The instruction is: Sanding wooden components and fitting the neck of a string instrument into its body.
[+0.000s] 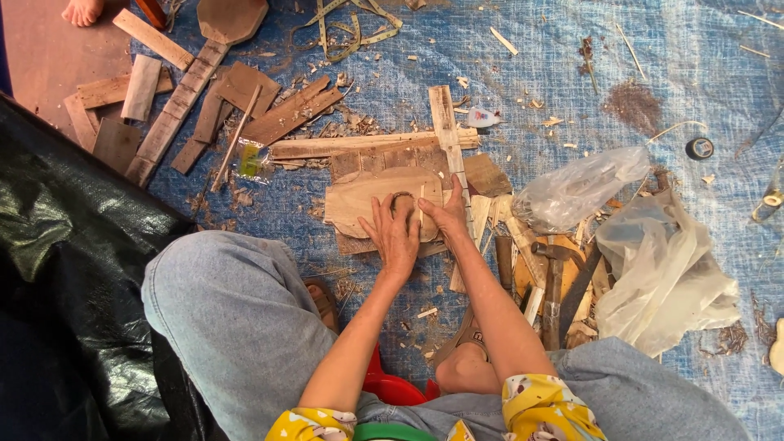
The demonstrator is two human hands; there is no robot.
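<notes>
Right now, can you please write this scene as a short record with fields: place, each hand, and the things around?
Place: blue tarp on the floor, littered with wood chips
Left hand: flat, palm down on a pale wooden board
Right hand: fingers spread on the same board's right end
Under the board: darker wood pieces
Across the board: long wooden strip
Right side: hammer, clear plastic bags, roll of tape
Top left: pile of wood planks, measuring tape
Left: black plastic sheet
</notes>
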